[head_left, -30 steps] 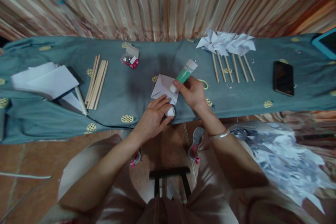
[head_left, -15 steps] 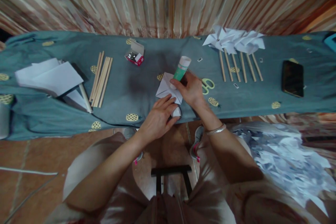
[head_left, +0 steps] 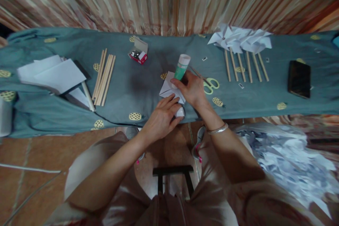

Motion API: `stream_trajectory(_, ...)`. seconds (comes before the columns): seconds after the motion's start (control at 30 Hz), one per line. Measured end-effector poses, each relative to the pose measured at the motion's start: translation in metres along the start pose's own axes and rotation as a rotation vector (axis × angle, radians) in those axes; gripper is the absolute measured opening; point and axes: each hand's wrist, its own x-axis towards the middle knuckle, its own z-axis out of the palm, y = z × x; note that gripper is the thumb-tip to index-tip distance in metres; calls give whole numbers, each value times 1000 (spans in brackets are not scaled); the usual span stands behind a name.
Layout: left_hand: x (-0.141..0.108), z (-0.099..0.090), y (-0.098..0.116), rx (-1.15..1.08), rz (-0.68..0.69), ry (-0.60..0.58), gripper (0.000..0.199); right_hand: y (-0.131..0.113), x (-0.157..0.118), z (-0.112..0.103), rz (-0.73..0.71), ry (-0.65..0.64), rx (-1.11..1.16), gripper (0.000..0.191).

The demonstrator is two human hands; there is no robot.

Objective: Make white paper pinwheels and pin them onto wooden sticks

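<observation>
Right hand (head_left: 194, 91) grasping green tube (head_left: 181, 70) | tube steeper than before | left hand (head_left: 160, 121) on folded paper (head_left: 165, 87), grip unclear

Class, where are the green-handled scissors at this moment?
In the head view, the scissors lie on the patterned cloth, their handles just right of the right hand and left of the pinwheels' wooden sticks.

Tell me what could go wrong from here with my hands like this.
The paper might crease or slip if your right hand presses the green-and-white tube too hard. The small white piece beside your left hand is near the front edge of the tablecloth, so it could get knocked off. The scissors lie close to your right hand, which might bump them.
</observation>
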Motion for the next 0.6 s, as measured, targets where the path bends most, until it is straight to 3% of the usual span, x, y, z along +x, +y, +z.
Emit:
stream_trajectory(0.23,0,-1,1,0,3,-2,28,-11,-1,-5,31,-58,-62,33)
stream_trajectory(0.6,1,-2,1,-30,-16,-10,28,-7,-4,-5,-21,-48,54,32)
